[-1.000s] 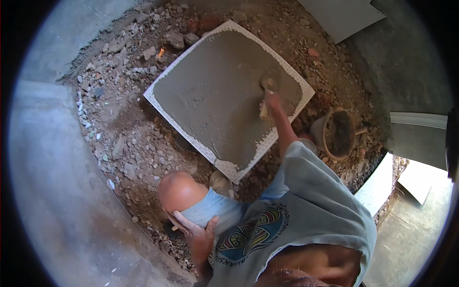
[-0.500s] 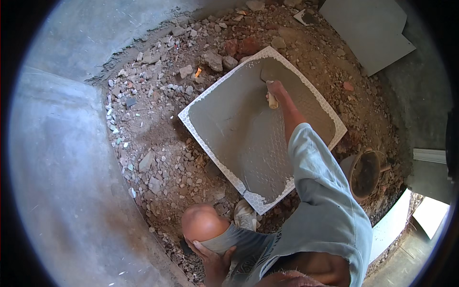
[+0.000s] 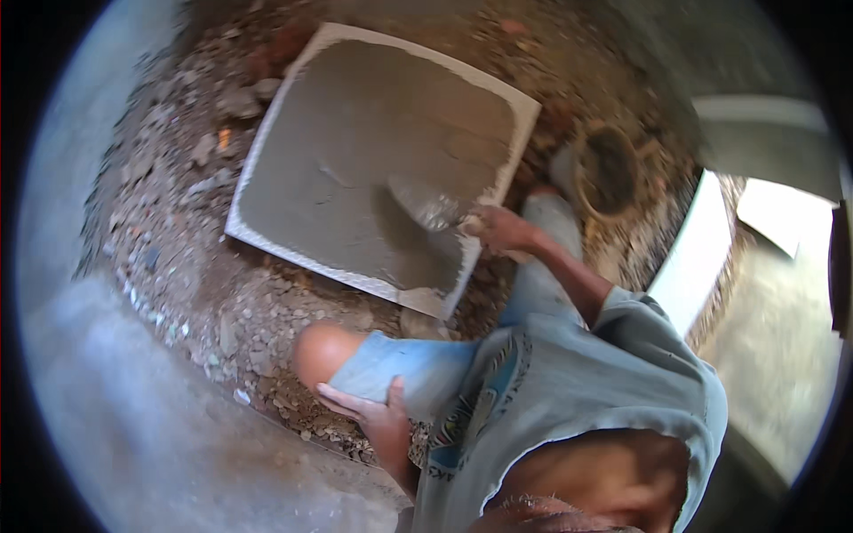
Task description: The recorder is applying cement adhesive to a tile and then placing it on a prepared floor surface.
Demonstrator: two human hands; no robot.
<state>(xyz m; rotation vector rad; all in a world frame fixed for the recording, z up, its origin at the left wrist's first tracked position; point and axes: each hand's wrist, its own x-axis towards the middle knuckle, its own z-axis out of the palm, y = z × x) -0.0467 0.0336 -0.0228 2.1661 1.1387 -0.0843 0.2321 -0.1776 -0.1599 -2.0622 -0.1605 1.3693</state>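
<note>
A square tile (image 3: pixel 306 266) lies with its patterned underside up, and grey mortar (image 3: pixel 355 133) covers most of it, leaving a pale rim. My right hand (image 3: pixel 502 229) grips the handle of a trowel (image 3: pixel 425 202) at the tile's near right side. The trowel's metal blade, blurred by motion, is low over the mortar or touching it; I cannot tell which. My left hand (image 3: pixel 369 410) lies on my bent left leg just below the bare knee (image 3: pixel 324 354), fingers spread and holding nothing.
Broken stones and rubble (image 3: pixel 191 258) cover the ground around the tile. A bucket (image 3: pixel 582 191) with dark residue stands to the right, beside my right leg. White panels (image 3: pixel 693 253) lie farther right. A smooth grey wall (image 3: pixel 115 382) curves along the left.
My right hand has brought the trowel from the tile's far part to its near right edge. Mortar now covers the patterned near area that was showing. The view has shifted; my left hand stays on my leg.
</note>
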